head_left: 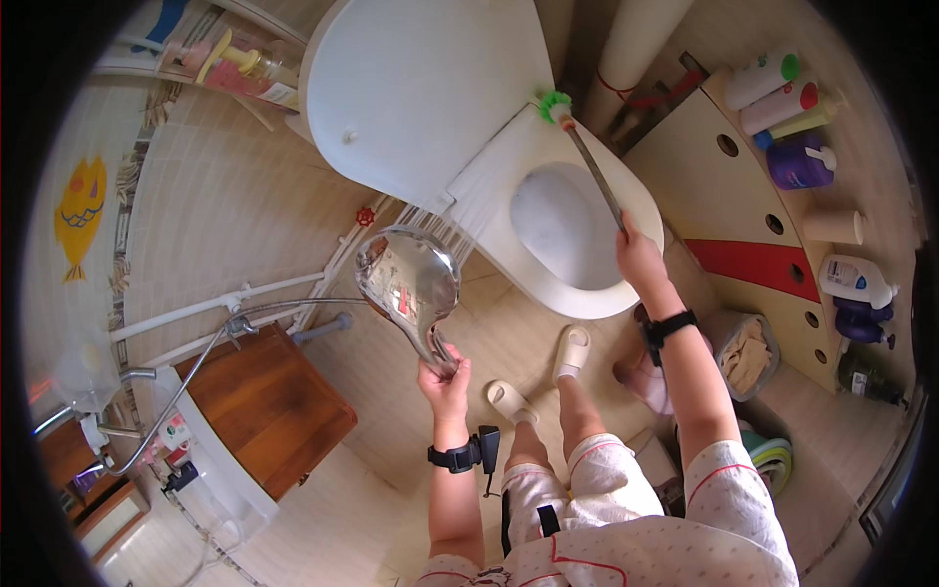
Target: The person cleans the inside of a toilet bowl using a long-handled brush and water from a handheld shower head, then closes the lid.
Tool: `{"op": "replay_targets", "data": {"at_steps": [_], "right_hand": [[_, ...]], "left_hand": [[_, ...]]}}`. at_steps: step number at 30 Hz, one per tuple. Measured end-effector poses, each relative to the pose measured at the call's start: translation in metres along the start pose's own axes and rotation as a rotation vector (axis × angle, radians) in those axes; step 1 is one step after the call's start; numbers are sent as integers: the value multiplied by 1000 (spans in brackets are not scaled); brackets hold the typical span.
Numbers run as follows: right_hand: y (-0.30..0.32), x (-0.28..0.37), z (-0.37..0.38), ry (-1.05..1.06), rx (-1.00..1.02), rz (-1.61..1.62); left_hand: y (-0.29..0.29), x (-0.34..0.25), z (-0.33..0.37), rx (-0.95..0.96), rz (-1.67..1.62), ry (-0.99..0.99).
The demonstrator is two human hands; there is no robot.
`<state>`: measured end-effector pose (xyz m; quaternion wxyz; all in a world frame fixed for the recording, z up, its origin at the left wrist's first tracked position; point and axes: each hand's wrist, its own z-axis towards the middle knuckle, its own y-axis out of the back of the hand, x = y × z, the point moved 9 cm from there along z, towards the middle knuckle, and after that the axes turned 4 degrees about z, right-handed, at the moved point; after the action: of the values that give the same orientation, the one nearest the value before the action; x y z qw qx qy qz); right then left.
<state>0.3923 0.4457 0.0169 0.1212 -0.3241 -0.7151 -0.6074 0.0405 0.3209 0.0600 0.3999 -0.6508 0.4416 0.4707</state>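
The right hand (641, 259) is closed around the end of the grey handle of a brush (593, 168), whose green bristles are at the toilet's far edge; whether they touch it cannot be told. The left hand (445, 384) is clasped on the handle of a chrome shower head (407, 279), held left of the toilet (638, 201), its round face too mirror-like to show any marking. A metal hose (203, 354) runs left from it toward the taps.

The toilet's white lid (421, 88) is raised. On the right, a cream cabinet (675, 161) with a red panel (751, 266) carries a row of bottles: a purple pump bottle (794, 162) and, nearer, a white bottle (853, 280) bearing a printed label, its lettering too small to make out. Near the cabinet is a grey bin (770, 377).

Beige tiles cover the floor (391, 416), with a brown wooden board (262, 403) to the left. A yellow fish decoration (80, 217) marks the pale tiled wall (210, 210).
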Motion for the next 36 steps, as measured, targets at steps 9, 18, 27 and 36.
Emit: {"op": "replay_targets", "data": {"at_steps": [9, 18, 27, 36], "right_hand": [[73, -88, -110, -175, 61, 15], [61, -77, -111, -221, 102, 98], [33, -49, -108, -175, 169, 164], [26, -31, -97, -122, 134, 206]], "left_hand": [[-13, -31, -5, -80, 75, -108], [-15, -42, -16, -36, 121, -212], [-2, -30, -29, -78, 139, -172], [-16, -47, -24, -61, 82, -179]]}}
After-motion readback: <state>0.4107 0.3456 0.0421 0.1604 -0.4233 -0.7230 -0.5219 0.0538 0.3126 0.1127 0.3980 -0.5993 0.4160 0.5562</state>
